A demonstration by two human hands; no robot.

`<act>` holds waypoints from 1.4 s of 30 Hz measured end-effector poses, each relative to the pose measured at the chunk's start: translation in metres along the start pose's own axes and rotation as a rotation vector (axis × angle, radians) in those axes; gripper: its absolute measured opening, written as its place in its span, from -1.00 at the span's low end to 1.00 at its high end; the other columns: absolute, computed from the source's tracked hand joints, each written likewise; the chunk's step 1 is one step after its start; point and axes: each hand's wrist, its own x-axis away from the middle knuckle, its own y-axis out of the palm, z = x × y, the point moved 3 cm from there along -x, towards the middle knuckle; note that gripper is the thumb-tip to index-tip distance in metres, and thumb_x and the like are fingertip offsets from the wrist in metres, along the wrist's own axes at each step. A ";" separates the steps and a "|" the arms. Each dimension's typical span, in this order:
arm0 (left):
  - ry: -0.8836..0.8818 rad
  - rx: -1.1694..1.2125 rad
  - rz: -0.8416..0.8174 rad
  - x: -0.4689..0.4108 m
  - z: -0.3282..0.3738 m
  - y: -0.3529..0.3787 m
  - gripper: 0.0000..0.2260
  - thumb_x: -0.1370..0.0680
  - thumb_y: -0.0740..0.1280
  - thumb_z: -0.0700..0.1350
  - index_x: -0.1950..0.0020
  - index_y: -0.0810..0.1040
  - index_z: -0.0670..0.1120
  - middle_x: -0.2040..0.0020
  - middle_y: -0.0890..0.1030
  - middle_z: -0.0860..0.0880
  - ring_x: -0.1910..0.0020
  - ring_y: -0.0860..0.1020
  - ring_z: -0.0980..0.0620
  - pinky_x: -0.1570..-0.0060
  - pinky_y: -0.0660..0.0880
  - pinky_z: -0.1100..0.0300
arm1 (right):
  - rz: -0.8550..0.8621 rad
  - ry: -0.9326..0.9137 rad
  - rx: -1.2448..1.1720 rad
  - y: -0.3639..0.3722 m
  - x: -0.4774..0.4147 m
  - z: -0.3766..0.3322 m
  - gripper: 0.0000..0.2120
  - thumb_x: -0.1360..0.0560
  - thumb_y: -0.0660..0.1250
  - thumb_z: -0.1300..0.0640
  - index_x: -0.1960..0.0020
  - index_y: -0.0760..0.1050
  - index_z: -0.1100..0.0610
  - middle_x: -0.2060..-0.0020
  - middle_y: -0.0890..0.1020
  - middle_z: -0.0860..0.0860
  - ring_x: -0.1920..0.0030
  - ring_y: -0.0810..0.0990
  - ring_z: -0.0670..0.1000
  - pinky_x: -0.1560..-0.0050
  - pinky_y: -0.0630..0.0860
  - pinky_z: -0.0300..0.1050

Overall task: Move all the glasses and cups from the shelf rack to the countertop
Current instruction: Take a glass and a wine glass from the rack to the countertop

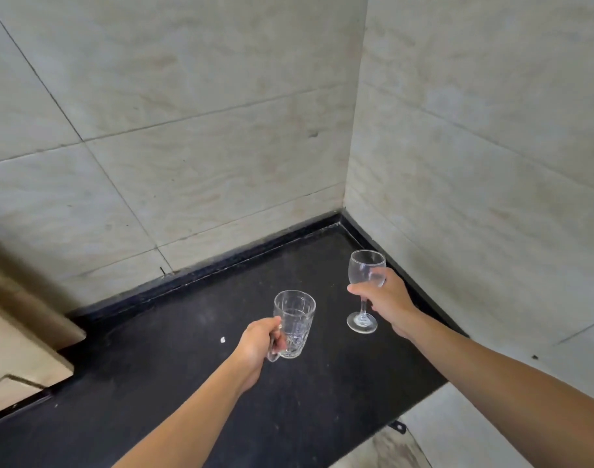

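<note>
Left hand (258,342) is gripping the glass mug (297,315) by its handle (272,354), with the fingers curled round it. The mug body is standing upright just beyond the knuckles, over the black countertop (187,383). Right hand (386,298) is gripping the wine glass (364,265) at the base of the bowl, stem and foot showing below the hand, near the corner of the tiled wall (221,130). Whether either vessel is touching the countertop cannot be told.
</note>
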 end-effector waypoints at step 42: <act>-0.142 -0.284 0.239 -0.254 0.024 0.015 -0.89 -0.55 0.23 -0.10 0.07 0.53 -0.09 0.13 0.58 -0.06 0.17 0.50 -0.04 0.15 0.44 0.15 | -0.343 0.042 0.650 0.085 -0.270 0.048 -0.62 -0.45 0.36 0.08 -0.26 0.55 0.09 -0.11 0.64 0.05 -0.10 0.60 0.13 -0.07 0.51 -0.04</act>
